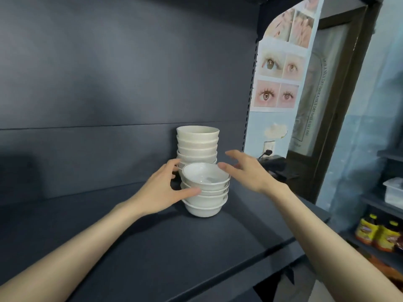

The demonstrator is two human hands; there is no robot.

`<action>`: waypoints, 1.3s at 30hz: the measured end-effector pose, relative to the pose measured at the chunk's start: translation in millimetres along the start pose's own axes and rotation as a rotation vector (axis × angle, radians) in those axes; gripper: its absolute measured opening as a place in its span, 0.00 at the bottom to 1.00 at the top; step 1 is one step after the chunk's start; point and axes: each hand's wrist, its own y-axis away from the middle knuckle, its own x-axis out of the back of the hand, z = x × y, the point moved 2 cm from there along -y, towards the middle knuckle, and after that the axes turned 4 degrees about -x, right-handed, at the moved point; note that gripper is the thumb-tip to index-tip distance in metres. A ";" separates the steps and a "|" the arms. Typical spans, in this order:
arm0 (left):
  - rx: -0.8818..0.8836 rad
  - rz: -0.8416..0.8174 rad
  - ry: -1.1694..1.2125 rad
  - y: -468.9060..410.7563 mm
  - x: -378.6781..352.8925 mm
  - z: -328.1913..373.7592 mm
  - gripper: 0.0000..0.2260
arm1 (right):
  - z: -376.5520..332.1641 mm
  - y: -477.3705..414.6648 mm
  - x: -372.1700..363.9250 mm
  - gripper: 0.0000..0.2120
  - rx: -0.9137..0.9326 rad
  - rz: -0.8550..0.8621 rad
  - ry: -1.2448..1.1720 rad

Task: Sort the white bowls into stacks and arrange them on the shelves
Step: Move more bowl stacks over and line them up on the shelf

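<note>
Two stacks of white bowls stand on a dark shelf (pixel 130 247). The taller rear stack (pixel 197 144) holds several cream bowls against the back panel. In front of it is a shorter stack (pixel 205 190) of several wider white bowls. My left hand (pixel 165 190) is on the left side of the front stack, thumb lying against its lower bowls and fingers reaching round behind. My right hand (pixel 246 173) hovers just right of the front stack, fingers spread and straight, its fingertips near the top bowl's rim; I cannot tell whether they touch.
The shelf's right upright (pixel 250 94) stands close behind the stacks. Beyond it are a wall with eye posters (pixel 279 83), a dark door frame (pixel 340 105), and a side rack holding yellow-labelled bottles (pixel 377 234) and a white tub (pixel 392 190).
</note>
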 end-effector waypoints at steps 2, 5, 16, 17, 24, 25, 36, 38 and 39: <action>0.095 0.010 0.098 4.5 -13.7 -2.6 0.47 | 10.0 -5.7 -2.6 0.26 0.036 -0.069 -0.107; 0.179 0.069 0.185 14.1 -32.2 0.1 0.53 | 21.1 -10.4 -5.9 0.25 0.078 -0.174 -0.235; 0.239 0.426 0.251 22.3 -75.1 25.9 0.41 | 29.6 -16.5 -20.7 0.25 0.156 -0.398 -0.581; 0.248 0.433 0.243 23.6 -74.5 25.0 0.41 | 28.5 -16.8 -22.0 0.24 0.162 -0.397 -0.586; 0.303 0.461 0.243 38.1 -48.7 5.3 0.48 | -1.1 -16.5 -41.0 0.21 0.205 -0.427 -0.594; 0.308 0.468 0.247 41.0 -43.4 1.2 0.48 | -7.1 -17.6 -45.7 0.23 0.212 -0.438 -0.593; 0.308 0.478 0.386 59.5 7.5 -37.8 0.38 | -63.9 -32.2 -89.2 0.42 0.248 -0.458 -0.502; 0.315 0.471 0.396 58.8 14.0 -45.9 0.35 | -69.2 -33.4 -94.1 0.42 0.248 -0.448 -0.494; 0.315 0.468 0.394 58.5 16.1 -49.6 0.33 | -71.0 -34.1 -96.0 0.42 0.247 -0.441 -0.489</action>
